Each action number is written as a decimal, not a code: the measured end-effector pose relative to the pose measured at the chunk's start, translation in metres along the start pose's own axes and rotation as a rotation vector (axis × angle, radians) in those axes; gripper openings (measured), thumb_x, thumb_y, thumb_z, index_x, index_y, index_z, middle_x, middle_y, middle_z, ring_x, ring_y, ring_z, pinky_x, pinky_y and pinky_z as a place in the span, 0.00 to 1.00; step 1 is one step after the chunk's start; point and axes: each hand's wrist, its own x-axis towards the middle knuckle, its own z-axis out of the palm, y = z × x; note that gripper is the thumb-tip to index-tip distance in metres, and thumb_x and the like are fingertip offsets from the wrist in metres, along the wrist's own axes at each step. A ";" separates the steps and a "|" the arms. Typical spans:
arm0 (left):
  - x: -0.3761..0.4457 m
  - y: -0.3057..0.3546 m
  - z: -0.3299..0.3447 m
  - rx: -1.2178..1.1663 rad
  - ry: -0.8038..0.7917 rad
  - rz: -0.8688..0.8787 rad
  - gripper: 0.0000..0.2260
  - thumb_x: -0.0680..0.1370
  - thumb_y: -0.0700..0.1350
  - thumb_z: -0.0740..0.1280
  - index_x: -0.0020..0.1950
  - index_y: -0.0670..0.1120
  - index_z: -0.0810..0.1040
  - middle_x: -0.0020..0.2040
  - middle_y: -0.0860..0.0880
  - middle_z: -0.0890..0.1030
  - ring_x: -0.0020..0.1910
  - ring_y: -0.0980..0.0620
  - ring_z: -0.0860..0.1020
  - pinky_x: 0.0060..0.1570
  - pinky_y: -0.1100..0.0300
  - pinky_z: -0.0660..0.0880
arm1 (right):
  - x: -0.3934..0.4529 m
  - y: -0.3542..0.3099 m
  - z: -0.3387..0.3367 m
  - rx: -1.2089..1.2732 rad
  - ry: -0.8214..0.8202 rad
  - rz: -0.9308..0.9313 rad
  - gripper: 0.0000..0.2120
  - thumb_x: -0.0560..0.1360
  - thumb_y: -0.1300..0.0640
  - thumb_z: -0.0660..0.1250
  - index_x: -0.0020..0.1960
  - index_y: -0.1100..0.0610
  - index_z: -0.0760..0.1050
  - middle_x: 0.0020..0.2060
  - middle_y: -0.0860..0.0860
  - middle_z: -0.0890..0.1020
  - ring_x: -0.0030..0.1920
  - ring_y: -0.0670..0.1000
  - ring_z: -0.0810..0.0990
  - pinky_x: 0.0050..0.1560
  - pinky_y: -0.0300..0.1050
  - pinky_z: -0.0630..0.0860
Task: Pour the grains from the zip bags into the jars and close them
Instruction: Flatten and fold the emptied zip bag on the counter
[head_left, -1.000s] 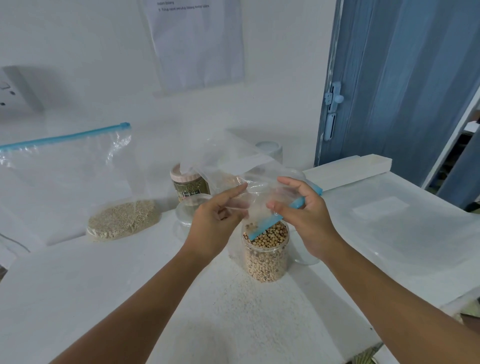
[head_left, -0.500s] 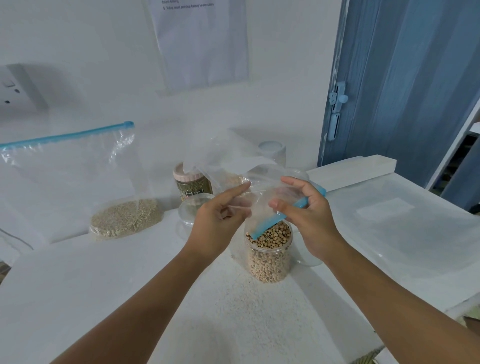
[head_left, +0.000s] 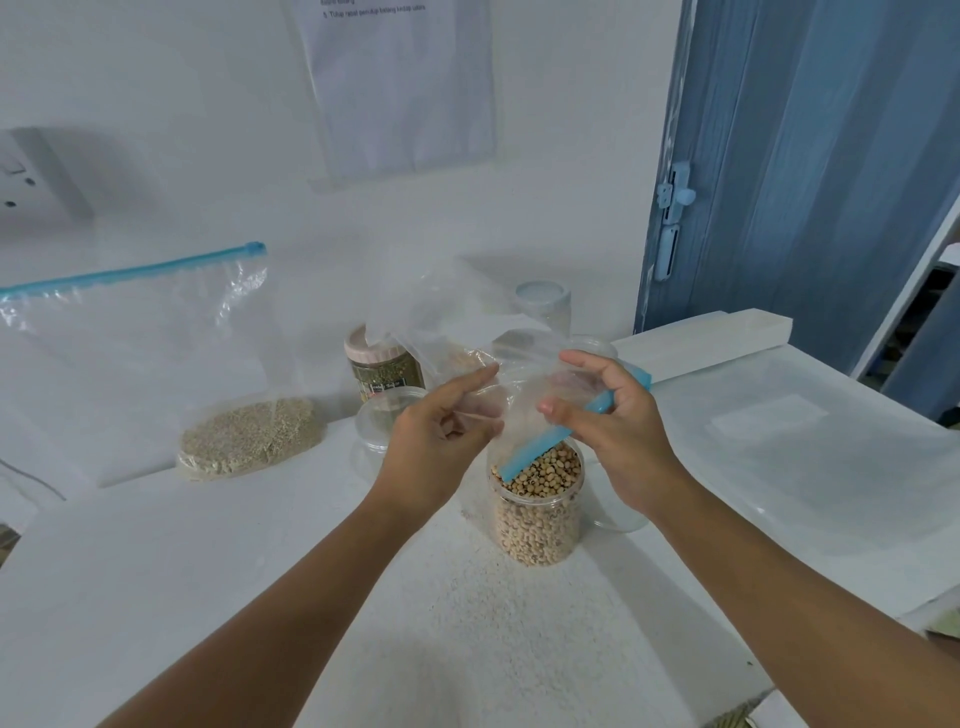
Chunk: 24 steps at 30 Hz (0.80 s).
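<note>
White bench (head_left: 156, 597) against white wall. Open jar of beans (head_left: 537, 506) near bench centre. Emptied zip bag (head_left: 467, 358) directly above jar, blue zip strip (head_left: 540, 451) dipping to jar mouth. Left hand (head_left: 441, 447) and right hand (head_left: 613, 431) pinch bag, fingers curled on plastic. Second zip bag of grain (head_left: 244, 436) left of jar.

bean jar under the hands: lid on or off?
Off. The bean jar stands upright with an open mouth, beans showing to near the rim, and the zip bag's blue strip dips over it.
</note>
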 end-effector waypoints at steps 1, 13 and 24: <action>0.000 0.000 0.000 0.000 0.003 -0.002 0.25 0.77 0.36 0.75 0.70 0.55 0.79 0.49 0.50 0.87 0.48 0.50 0.85 0.53 0.67 0.78 | 0.000 -0.001 0.001 -0.003 -0.001 -0.004 0.25 0.69 0.57 0.82 0.62 0.39 0.81 0.56 0.40 0.84 0.63 0.50 0.82 0.61 0.59 0.83; -0.001 -0.001 0.000 -0.004 -0.002 -0.018 0.21 0.80 0.39 0.73 0.72 0.52 0.78 0.48 0.51 0.87 0.48 0.51 0.86 0.51 0.65 0.79 | -0.001 -0.002 0.009 -0.020 0.025 0.002 0.24 0.68 0.54 0.82 0.61 0.41 0.81 0.50 0.33 0.83 0.59 0.44 0.82 0.60 0.56 0.83; -0.005 0.008 0.001 -0.082 -0.001 -0.098 0.16 0.82 0.48 0.68 0.70 0.55 0.79 0.54 0.50 0.87 0.48 0.49 0.87 0.42 0.65 0.79 | -0.004 -0.001 0.000 0.129 -0.044 0.072 0.22 0.69 0.54 0.80 0.61 0.44 0.83 0.58 0.44 0.85 0.59 0.52 0.85 0.63 0.58 0.81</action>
